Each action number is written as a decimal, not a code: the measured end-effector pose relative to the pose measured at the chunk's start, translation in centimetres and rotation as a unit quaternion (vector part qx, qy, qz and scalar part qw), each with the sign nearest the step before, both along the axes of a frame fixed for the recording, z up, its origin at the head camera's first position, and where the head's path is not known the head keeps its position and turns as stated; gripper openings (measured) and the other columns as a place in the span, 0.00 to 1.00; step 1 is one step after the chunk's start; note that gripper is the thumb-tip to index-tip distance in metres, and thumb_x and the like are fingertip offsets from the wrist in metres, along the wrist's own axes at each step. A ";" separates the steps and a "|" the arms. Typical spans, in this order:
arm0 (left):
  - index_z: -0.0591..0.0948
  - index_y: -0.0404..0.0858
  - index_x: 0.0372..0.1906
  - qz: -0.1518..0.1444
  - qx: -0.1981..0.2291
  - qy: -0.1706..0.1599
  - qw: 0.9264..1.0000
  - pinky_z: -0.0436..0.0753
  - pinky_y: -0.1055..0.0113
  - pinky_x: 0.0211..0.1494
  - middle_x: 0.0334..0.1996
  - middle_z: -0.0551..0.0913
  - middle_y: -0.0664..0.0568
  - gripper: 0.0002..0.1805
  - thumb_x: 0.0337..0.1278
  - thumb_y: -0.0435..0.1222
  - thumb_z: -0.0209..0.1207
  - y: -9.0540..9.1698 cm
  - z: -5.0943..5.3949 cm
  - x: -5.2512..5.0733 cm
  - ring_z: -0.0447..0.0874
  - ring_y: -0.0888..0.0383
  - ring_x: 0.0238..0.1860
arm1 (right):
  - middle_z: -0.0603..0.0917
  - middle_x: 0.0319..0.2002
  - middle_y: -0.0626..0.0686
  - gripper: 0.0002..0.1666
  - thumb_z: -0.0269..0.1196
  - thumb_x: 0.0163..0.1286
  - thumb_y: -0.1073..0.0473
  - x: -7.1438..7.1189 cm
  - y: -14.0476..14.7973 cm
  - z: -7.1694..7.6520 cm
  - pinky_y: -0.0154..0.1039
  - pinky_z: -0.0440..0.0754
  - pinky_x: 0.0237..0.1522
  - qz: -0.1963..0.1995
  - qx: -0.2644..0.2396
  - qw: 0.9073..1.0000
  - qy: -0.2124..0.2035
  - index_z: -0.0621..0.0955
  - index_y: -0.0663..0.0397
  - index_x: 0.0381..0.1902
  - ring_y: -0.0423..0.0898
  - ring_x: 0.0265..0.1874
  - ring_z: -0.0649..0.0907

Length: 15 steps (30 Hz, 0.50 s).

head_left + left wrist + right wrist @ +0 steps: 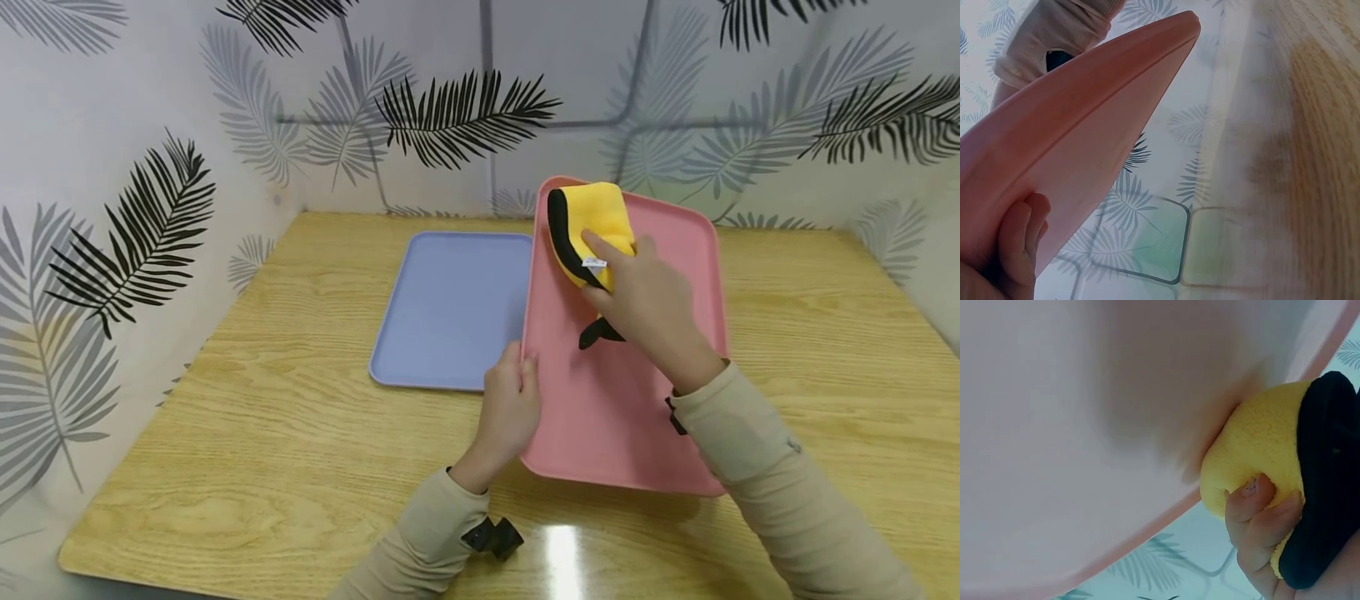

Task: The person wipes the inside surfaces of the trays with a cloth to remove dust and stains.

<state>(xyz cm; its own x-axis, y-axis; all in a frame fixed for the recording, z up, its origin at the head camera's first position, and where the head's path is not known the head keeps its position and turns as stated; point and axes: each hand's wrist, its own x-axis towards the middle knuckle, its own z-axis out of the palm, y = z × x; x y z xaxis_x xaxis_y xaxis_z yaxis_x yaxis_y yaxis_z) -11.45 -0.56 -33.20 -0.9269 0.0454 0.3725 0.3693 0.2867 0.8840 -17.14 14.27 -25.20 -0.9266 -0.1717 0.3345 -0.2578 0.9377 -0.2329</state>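
Note:
A pink tray is held tilted above the table, its near edge lifted toward the camera. My left hand grips the tray's left rim; in the left wrist view its curled fingers lie against the tray's underside. With my right hand I hold a folded yellow cleaning cloth with black edging and a small white tag, at the upper left of the tray's inner face. The right wrist view shows fingers curled into the cloth, which touches the tray near its rim. Part of the cloth is hidden under the hand.
A blue tray lies flat on the wooden table, its right side covered by the pink tray. Behind the table hangs a pale backdrop with a leaf pattern. Light reflects off the table's front.

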 end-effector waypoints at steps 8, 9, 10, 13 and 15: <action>0.70 0.26 0.31 0.007 0.008 -0.008 1.000 0.65 0.73 0.18 0.16 0.64 0.52 0.07 0.62 0.25 0.42 -0.1 0.2 0.1 0.62 0.62 0.17 | 0.68 0.34 0.66 0.33 0.57 0.60 0.55 -0.4 2.4 -0.6 0.43 0.66 0.14 -0.030 -0.004 0.999 -0.043 0.65 0.50 0.64 0.52 0.15 0.67; 0.70 0.26 0.31 0.008 0.007 -0.008 1.000 0.65 0.73 0.17 0.16 0.63 0.52 0.07 0.62 0.25 0.42 -0.1 0.2 0.1 0.62 0.62 0.16 | 0.68 0.35 0.67 0.33 0.56 0.60 0.54 -0.5 2.7 -0.7 0.44 0.66 0.14 -0.034 -0.003 0.998 -0.048 0.65 0.50 0.64 0.53 0.16 0.67; 0.70 0.26 0.31 0.008 0.005 -0.008 1.000 0.65 0.73 0.17 0.16 0.63 0.53 0.07 0.62 0.25 0.42 -0.1 0.2 0.1 0.62 0.62 0.16 | 0.68 0.35 0.68 0.33 0.56 0.60 0.54 -0.6 3.1 -0.8 0.44 0.65 0.14 -0.037 -0.003 0.998 -0.053 0.64 0.50 0.64 0.54 0.17 0.68; 0.70 0.26 0.30 0.012 0.001 -0.004 1.000 0.64 0.73 0.17 0.16 0.63 0.53 0.07 0.62 0.25 0.43 -0.2 0.3 0.1 0.61 0.62 0.16 | 0.68 0.42 0.73 0.32 0.55 0.60 0.54 -0.8 4.1 -0.9 0.45 0.65 0.13 -0.045 -0.002 0.997 -0.065 0.65 0.52 0.63 0.55 0.17 0.69; 0.70 0.26 0.30 0.013 0.000 -0.002 1.000 0.65 0.73 0.17 0.16 0.63 0.53 0.08 0.63 0.26 0.43 -0.3 0.2 0.0 0.62 0.62 0.16 | 0.66 0.48 0.75 0.33 0.55 0.60 0.53 -0.8 4.8 -0.8 0.45 0.66 0.14 -0.051 0.002 0.996 -0.079 0.64 0.54 0.63 0.56 0.18 0.70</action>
<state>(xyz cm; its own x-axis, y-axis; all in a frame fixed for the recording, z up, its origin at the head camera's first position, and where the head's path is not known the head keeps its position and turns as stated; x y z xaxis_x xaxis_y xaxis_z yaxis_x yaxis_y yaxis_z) -11.46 -0.84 -32.98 -0.9295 0.0217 0.3682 0.3578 0.2957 0.8858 -17.96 19.02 -26.03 -0.9803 -0.0751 0.1826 -0.1218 0.9579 -0.2601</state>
